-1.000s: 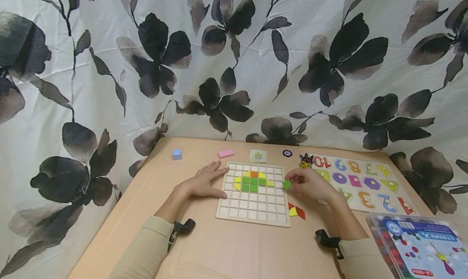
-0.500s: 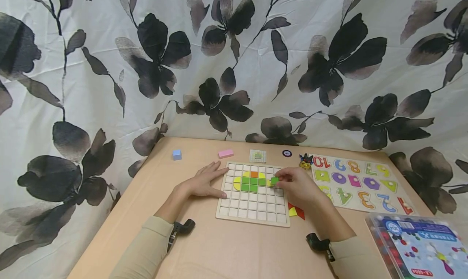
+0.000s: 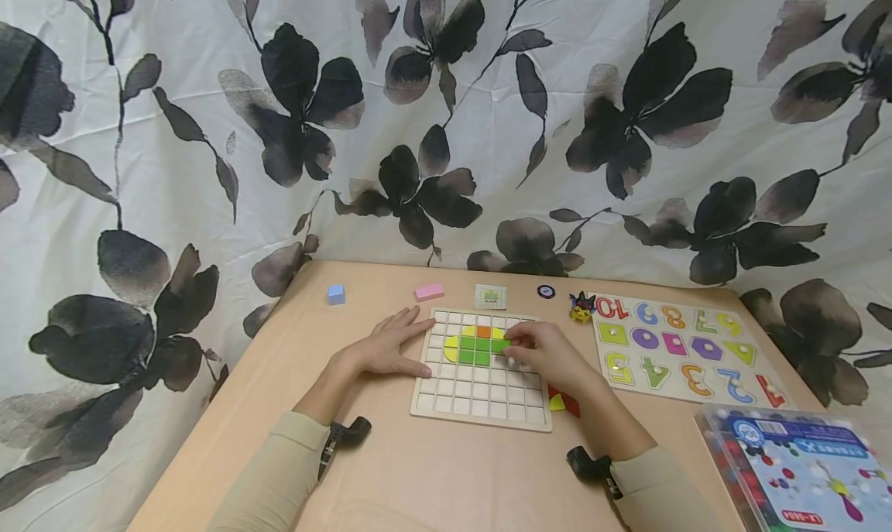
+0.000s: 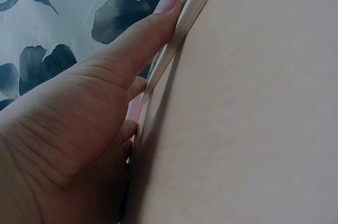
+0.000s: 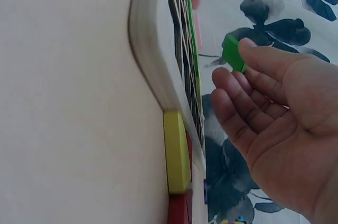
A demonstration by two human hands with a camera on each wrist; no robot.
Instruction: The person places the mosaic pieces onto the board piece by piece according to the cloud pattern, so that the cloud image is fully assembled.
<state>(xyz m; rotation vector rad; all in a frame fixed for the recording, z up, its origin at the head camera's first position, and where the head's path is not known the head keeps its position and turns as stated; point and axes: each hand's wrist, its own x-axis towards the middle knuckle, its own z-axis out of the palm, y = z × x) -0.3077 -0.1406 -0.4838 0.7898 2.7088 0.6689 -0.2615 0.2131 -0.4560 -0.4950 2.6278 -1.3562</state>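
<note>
A wooden grid board (image 3: 481, 410) lies on the table, with green, yellow and orange tiles (image 3: 475, 351) set together in its upper middle. My left hand (image 3: 382, 349) rests along the board's left side, fingers spread; in the left wrist view the thumb (image 4: 153, 26) lies against the board's rim. Over the right part of the pattern, my right hand (image 3: 554, 355) pinches a green square tile (image 5: 231, 53) between thumb and forefinger. The right wrist view shows that tile held above the board, apart from it. The right fingers partly cover the pattern's right end.
Yellow and red pieces (image 3: 563, 402) lie beside the board's lower right. Behind it are a blue cube (image 3: 337, 294), a pink block (image 3: 429, 292), a pattern card (image 3: 491, 296), a round badge (image 3: 546, 291) and a small figure (image 3: 581, 308). A number puzzle (image 3: 686, 348) and a plastic box (image 3: 801, 470) stand right.
My right hand has carried the green tile leftward from beside the board's right edge to above the tile pattern. My left hand has stayed in place.
</note>
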